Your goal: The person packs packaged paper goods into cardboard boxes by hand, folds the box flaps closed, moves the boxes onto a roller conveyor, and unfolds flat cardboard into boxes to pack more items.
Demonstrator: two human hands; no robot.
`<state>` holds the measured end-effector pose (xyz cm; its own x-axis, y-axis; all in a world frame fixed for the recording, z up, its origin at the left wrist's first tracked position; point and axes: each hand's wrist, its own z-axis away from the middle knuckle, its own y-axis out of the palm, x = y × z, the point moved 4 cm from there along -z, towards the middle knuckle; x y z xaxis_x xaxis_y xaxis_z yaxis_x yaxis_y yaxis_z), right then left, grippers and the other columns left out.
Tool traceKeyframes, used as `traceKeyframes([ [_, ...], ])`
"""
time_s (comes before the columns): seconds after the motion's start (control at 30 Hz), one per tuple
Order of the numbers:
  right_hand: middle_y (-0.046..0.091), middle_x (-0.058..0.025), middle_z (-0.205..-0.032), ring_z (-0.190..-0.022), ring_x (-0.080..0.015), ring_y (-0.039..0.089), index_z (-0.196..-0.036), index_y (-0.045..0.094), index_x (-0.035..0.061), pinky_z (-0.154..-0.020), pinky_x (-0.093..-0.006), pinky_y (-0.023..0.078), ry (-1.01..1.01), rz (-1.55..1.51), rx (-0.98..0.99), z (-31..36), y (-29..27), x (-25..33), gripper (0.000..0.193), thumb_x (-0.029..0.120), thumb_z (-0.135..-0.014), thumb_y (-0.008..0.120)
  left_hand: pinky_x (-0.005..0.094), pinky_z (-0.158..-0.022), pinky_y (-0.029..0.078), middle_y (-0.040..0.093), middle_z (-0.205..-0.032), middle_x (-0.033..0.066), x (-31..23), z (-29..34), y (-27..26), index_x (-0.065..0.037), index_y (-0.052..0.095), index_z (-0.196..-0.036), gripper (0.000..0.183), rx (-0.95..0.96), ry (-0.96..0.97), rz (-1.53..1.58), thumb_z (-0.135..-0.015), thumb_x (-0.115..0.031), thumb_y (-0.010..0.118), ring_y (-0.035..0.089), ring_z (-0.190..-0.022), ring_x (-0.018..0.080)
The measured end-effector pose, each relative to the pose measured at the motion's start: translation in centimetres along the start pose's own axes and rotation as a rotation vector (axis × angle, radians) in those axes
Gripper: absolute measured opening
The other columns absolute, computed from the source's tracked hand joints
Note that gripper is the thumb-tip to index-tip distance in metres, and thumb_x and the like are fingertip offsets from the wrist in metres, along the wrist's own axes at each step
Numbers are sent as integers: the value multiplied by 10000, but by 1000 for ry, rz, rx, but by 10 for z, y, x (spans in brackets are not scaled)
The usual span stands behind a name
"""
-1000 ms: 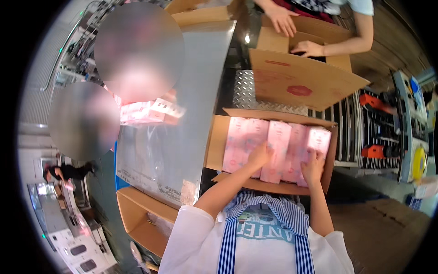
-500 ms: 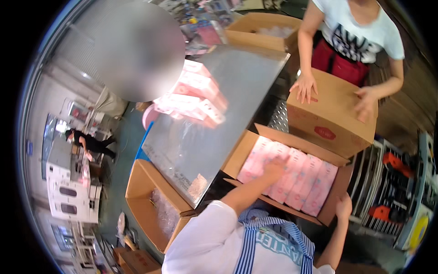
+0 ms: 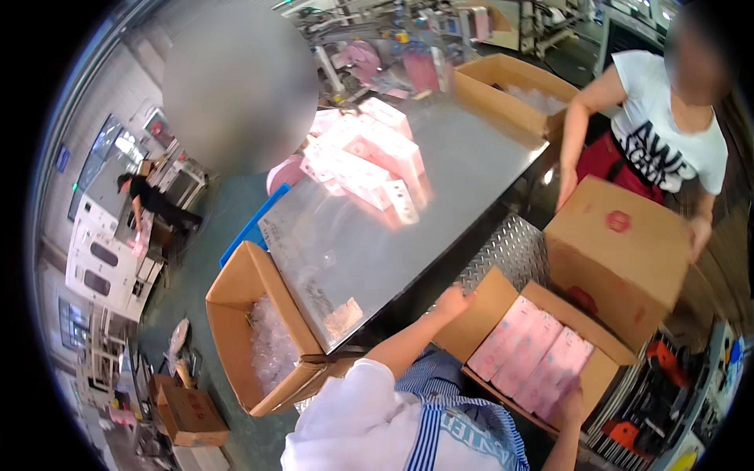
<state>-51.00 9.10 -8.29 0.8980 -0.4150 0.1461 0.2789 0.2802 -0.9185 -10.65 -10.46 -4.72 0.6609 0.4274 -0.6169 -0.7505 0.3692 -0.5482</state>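
Observation:
An open carton (image 3: 488,314) holds a row of pink printed packs (image 3: 520,345), several side by side. My left hand (image 3: 454,301) is at the outer corner of the carton's left flap, its fingers bent against the cardboard edge. At the carton's near right corner my right hand (image 3: 567,404) grips the edge, fingertips beside the last pack; part of its grip is hidden. Just beyond stands a closed brown carton (image 3: 620,251) with red marks, held at both sides by a co-worker (image 3: 667,141).
A metal table (image 3: 377,259) lies at left-centre, with pink and white boxes (image 3: 369,157) heaped on it. Cartons of clear plastic stand at its near left (image 3: 224,345) and far end (image 3: 503,74). A trolley with orange parts (image 3: 624,432) is at the right. Another person (image 3: 157,206) works far left.
My left hand has left the packs for the left flap; my right hand has shifted along the right end. The co-worker's hands moved from the closed carton's top to its sides. The view has shifted.

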Motion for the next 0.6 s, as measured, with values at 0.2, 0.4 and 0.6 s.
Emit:
traceKeyframes([
  [0.2, 366, -265, -1343, -1269, -371, 342, -1323, 339, -56, -1046, -380, 303, -546, -3, 647, 41, -24, 10, 839, 488, -761, 642, 482, -990, 341, 338, -1347, 302, -34, 47, 120, 1, 313, -1357, 696, -3, 798, -261, -836, -406, 528, 420, -1208, 379],
  [0.4, 638, -151, -1009, -971, -287, 594, -1175, 544, 58, -807, -394, 464, -122, -230, 332, -6, -64, 34, 677, 390, -631, 772, 431, -1012, 332, 384, -1352, 194, -57, -9, 133, -156, 381, -1355, 642, 431, 714, -751, -819, -472, 540, 416, -1209, 337],
  [0.6, 614, -80, -849, -868, -276, 583, -888, 593, 66, -841, -410, 446, -279, 315, -360, -50, -76, 58, 248, 235, -726, 674, 383, -984, 363, 445, -1274, 216, -42, 7, 116, -32, 306, -1360, 855, -22, 872, -449, -706, -379, 734, 451, -1164, 342],
])
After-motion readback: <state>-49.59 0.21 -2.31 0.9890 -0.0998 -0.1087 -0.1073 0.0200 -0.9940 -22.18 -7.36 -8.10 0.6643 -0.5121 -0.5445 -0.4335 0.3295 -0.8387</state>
